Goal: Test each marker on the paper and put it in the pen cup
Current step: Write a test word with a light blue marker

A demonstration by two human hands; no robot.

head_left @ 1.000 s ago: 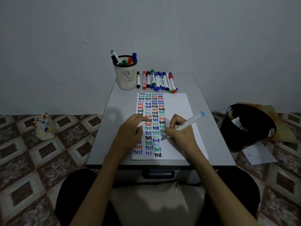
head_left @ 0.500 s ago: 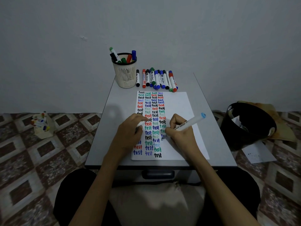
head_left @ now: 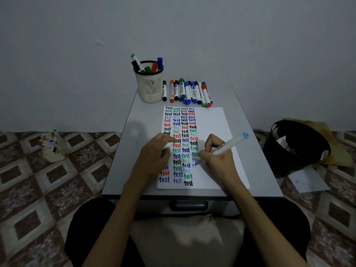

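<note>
Writing a test word is the step in hand. The right hand (head_left: 217, 158) has its fingers clamped round the barrel of a white plastic marker with a light-blue end (head_left: 229, 145). Its nib sits on the white sheet of paper (head_left: 213, 124), low in the fourth column of coloured "test" words, just right of the frame's centre. The marker's long axis runs diagonally: nib pointing down and left onto the sheet, blue end raised toward the right of the frame.

The left hand (head_left: 152, 160) rests on the paper's left columns, fingers curled on a small white piece (head_left: 168, 145). This is probably the cap, though most of it is hidden.

As I judge it, the word needs finishing. Then the cap goes back on the nib and the marker goes into the cream slotted pen cup (head_left: 149, 87) at the upper left of the grey tabletop (head_left: 256, 162), dropped in upright among the markers standing there. A row of mixed-colour markers (head_left: 187, 92) lies just right of the cup, apparently waiting their turn.
</note>
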